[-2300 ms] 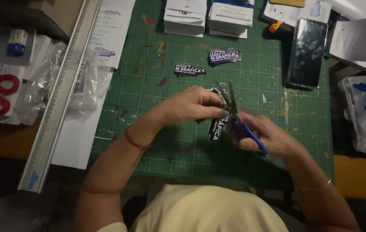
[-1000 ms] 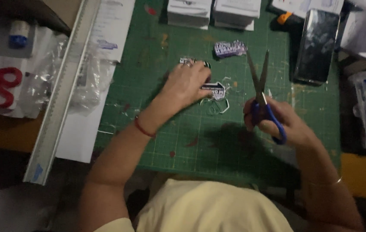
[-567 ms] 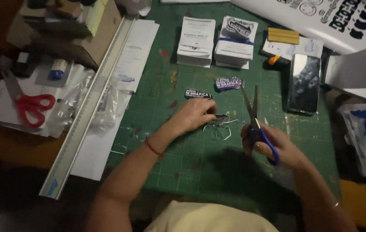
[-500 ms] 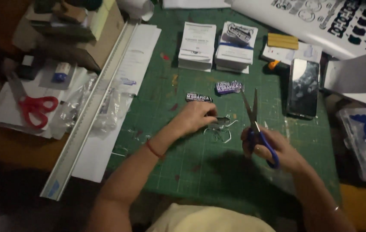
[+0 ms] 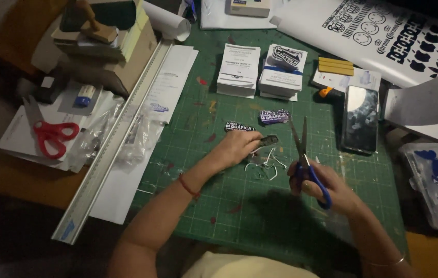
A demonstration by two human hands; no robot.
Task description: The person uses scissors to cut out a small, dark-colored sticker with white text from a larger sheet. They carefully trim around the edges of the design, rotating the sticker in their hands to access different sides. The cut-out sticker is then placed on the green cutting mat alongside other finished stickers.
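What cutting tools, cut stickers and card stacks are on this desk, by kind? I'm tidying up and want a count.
Scissors: 2, blue-handled pair in the right hand, red-handled pair on the papers
Dark cut-out stickers: 3, the last under the left hand
White card stacks: 2
Total: 7

Scissors (image 5: pixel 304 154) upright, sticker (image 5: pixel 269 139) perhaps pinched.

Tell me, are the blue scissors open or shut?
Open a little. The blue scissors in the right hand point up, with a thin gap between the blades.
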